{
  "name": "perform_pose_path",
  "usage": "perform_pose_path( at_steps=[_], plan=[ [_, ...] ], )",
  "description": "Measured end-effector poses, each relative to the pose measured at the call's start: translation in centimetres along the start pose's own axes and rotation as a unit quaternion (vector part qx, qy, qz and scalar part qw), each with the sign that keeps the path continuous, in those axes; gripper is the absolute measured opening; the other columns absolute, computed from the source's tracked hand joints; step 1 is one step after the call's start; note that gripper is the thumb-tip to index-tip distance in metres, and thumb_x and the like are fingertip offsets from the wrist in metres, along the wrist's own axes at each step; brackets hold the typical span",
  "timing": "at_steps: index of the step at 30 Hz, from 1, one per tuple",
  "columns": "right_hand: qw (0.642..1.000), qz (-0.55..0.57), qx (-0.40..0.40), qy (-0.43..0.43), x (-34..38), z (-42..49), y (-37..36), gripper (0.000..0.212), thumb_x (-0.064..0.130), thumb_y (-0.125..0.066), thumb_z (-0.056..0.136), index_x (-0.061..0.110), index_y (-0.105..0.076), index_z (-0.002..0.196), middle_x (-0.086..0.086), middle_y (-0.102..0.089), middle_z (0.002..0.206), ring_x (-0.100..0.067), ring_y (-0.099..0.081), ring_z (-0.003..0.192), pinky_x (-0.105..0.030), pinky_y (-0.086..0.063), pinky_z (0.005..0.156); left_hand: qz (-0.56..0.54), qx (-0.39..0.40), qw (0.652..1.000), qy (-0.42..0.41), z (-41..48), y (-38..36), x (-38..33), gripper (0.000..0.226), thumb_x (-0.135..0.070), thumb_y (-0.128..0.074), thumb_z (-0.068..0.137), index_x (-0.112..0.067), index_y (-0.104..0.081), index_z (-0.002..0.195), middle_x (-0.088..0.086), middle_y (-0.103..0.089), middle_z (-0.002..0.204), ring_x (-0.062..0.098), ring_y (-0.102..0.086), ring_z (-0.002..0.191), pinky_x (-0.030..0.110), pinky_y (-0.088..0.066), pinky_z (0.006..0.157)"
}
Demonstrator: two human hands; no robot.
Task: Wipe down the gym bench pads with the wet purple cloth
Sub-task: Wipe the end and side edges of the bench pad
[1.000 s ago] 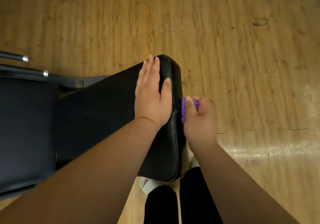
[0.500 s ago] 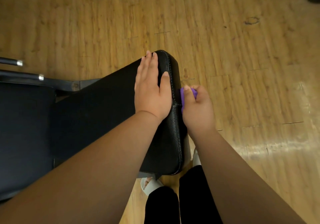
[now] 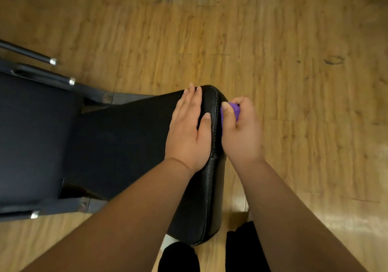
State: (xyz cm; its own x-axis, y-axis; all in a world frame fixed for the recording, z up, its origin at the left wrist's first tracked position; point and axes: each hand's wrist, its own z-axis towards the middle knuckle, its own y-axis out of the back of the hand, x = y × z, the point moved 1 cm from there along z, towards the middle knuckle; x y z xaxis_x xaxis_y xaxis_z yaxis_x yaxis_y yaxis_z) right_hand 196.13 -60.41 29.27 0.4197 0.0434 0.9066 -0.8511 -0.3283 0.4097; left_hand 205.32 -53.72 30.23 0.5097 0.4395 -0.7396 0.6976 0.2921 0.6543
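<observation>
Item: black bench pad (image 3: 126, 145), the narrow section, with a stitched seam along its right end. Your left hand (image 3: 189, 133) lies flat on the top surface by the far right corner, fingers straight, bracing and gripping nothing. Your right hand (image 3: 241, 133) is clenched around the wet purple cloth (image 3: 236, 111), which is bunched small under the thumb and pressed to the pad's right end face just below the seam. Change: over the last second the cloth has travelled along that end face from about mid-edge to near the far corner, while the left hand stays planted. Reading: this edge stroke looks close to its far limit; whether the top is already wiped cannot be told. Also present: a wider dark pad (image 3: 31, 135) at the left, its steel frame (image 3: 92, 95), and a wood-plank floor (image 3: 294, 82).
</observation>
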Motion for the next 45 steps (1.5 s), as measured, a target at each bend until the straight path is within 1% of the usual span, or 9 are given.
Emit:
perform_pose_path(
  at_steps=[4,10,13,20,25,29,34,40,45],
  plan=[
    [0.999,-0.017,0.030,0.025,0.6,5.0,-0.5,0.017,0.031,-0.046,0.101,0.019,-0.047,0.088,0.011,-0.050,0.068,-0.004,-0.045,0.057,-0.023,-0.038,0.054,0.005,-0.017,1.000,0.021,-0.1,-0.1,-0.2,0.055,-0.028,-0.035,0.103,-0.025,-0.014,0.154,-0.015,-0.005,0.161,-0.003,0.002,0.146,0.014,-0.002,0.114],
    [0.989,-0.027,0.101,0.108,0.2,2.1,1.0,0.010,0.028,-0.049,0.099,0.024,-0.046,0.090,0.013,-0.051,0.074,-0.003,-0.050,0.067,-0.013,-0.037,0.057,0.032,-0.052,0.996,0.058,-0.4,0.0,-1.1,0.057,-0.040,-0.034,0.097,-0.023,-0.030,0.151,-0.009,-0.024,0.154,0.005,-0.015,0.142,0.024,-0.018,0.113],
    [0.987,-0.055,0.109,0.107,0.9,5.2,0.3,0.014,0.029,-0.047,0.100,0.020,-0.045,0.089,0.011,-0.050,0.074,-0.008,-0.048,0.066,-0.022,-0.035,0.058,0.058,-0.026,0.995,0.076,-0.3,0.3,-1.5,0.054,-0.039,-0.035,0.101,-0.023,-0.027,0.152,-0.008,-0.024,0.153,0.007,-0.016,0.141,0.027,-0.021,0.113],
    [0.983,-0.026,0.130,0.124,-0.2,5.0,1.2,0.013,0.027,-0.050,0.099,0.019,-0.046,0.091,0.015,-0.049,0.073,0.002,-0.049,0.067,-0.011,-0.036,0.057,-0.048,-0.072,0.973,0.215,2.0,-0.6,-3.6,0.053,-0.039,-0.029,0.104,-0.025,-0.017,0.154,-0.011,-0.012,0.161,0.004,-0.003,0.147,0.027,-0.005,0.116],
    [0.978,-0.059,0.176,0.095,0.7,8.2,0.0,0.015,0.028,-0.048,0.100,0.019,-0.047,0.088,0.009,-0.057,0.079,-0.009,-0.055,0.072,-0.023,-0.043,0.063,-0.008,-0.085,0.973,0.216,2.5,-1.4,-3.2,0.053,-0.039,-0.028,0.104,-0.026,-0.016,0.154,-0.013,-0.007,0.162,0.001,0.006,0.146,0.021,0.002,0.110],
    [0.973,-0.060,0.210,0.068,1.0,8.5,0.3,0.015,0.029,-0.049,0.100,0.020,-0.047,0.088,0.012,-0.052,0.073,-0.002,-0.051,0.065,-0.012,-0.038,0.055,0.009,-0.093,0.971,0.221,2.5,-1.4,-3.2,0.053,-0.041,-0.028,0.104,-0.029,-0.017,0.154,-0.014,-0.008,0.161,0.001,0.002,0.146,0.021,0.002,0.111],
    [0.964,-0.086,0.196,0.160,1.4,7.2,0.9,0.012,0.028,-0.050,0.099,0.019,-0.048,0.091,0.004,-0.057,0.081,-0.011,-0.052,0.070,-0.024,-0.041,0.059,0.019,-0.098,0.969,0.224,2.6,-1.2,-3.2,0.053,-0.041,-0.029,0.103,-0.029,-0.018,0.154,-0.014,-0.010,0.161,0.001,0.001,0.147,0.023,0.000,0.114],
    [0.957,-0.107,0.271,0.020,1.7,10.4,-0.4,0.019,0.031,-0.046,0.101,0.016,-0.049,0.090,0.011,-0.051,0.074,-0.005,-0.049,0.066,-0.019,-0.039,0.055,0.023,-0.094,0.968,0.231,2.5,-1.1,-3.5,0.052,-0.041,-0.029,0.103,-0.030,-0.018,0.153,-0.013,-0.010,0.161,0.004,-0.001,0.147,0.025,-0.001,0.114],
    [0.955,-0.126,0.241,0.119,2.1,9.0,0.5,0.015,0.028,-0.047,0.100,0.017,-0.048,0.090,0.014,-0.049,0.072,-0.003,-0.048,0.064,-0.015,-0.035,0.053,0.012,-0.099,0.969,0.225,2.5,-1.0,-3.4,0.052,-0.041,-0.030,0.103,-0.030,-0.020,0.153,-0.012,-0.011,0.161,0.004,-0.001,0.147,0.027,-0.002,0.117]
  ],
)
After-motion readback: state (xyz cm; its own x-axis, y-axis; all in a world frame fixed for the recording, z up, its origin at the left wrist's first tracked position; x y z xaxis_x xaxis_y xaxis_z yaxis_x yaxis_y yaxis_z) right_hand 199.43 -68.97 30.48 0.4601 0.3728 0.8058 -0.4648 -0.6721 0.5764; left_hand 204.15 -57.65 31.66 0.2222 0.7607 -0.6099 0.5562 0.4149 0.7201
